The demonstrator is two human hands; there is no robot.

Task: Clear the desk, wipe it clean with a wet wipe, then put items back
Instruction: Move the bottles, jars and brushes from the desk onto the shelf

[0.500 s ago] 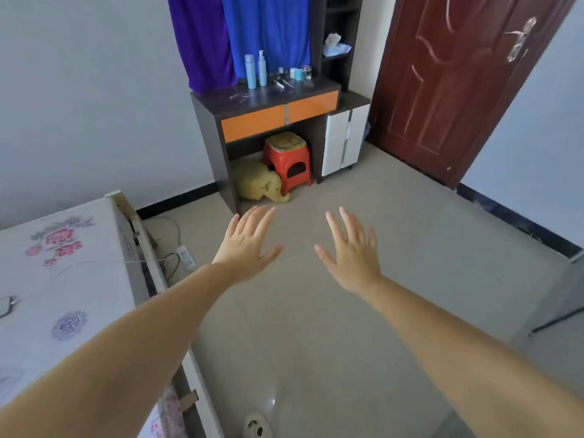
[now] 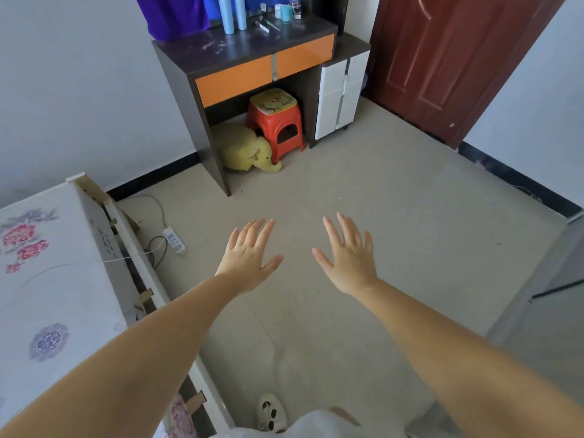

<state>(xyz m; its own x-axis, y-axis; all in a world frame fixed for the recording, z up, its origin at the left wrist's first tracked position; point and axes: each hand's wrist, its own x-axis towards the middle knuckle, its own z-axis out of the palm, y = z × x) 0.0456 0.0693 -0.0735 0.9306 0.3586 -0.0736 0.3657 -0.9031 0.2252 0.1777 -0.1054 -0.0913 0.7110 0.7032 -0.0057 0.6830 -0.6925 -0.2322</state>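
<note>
Your left hand (image 2: pixel 249 257) and right hand (image 2: pixel 346 259) hang empty over the floor, fingers spread, holding nothing. The desk (image 2: pixel 252 49) stands at the far wall, well apart from you, its dusty top not yet cleared. Two tall bottles (image 2: pixel 232 14) stand at its far edge with small jars (image 2: pixel 286 9) to their right. Reach carelessly among them and a tall bottle will likely topple, since they stand close together. No wet wipe is in view.

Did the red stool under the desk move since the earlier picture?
No. The red stool sits in the same spot under the desk, beside the yellow elephant toy; only the camera view shifted.
</note>
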